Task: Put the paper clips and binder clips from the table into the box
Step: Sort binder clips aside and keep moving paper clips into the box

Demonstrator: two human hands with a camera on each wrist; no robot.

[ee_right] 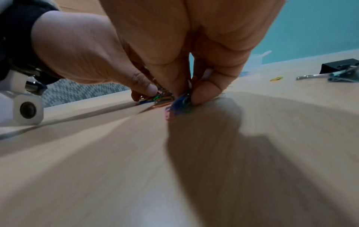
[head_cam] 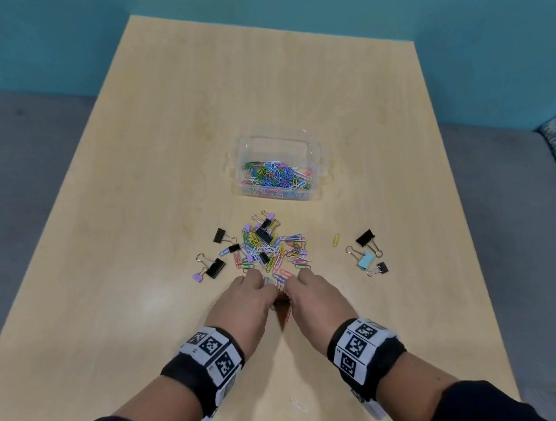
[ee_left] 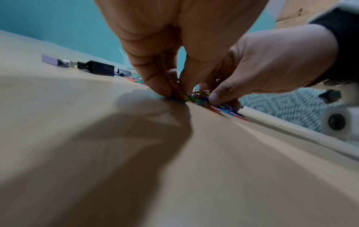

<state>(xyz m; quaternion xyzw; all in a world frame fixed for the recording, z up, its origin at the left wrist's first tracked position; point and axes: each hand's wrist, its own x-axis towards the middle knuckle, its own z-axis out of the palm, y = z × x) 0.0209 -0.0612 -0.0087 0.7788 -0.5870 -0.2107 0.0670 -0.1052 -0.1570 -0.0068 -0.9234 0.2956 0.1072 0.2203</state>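
Left hand (head_cam: 245,299) and right hand (head_cam: 316,295) each pinch paper clips (head_cam: 278,278) at the pile's near edge. The box (head_cam: 317,158) sits just beyond the pile on the table (head_cam: 161,154).

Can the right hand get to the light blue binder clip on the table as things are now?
Probably yes. The blue clip lies in the open beside the right hand, with bare table between them; but that hand now pinches paper clips.

Clear glossy plastic box (head_cam: 311,152), smooth wood-grain table (head_cam: 168,160).
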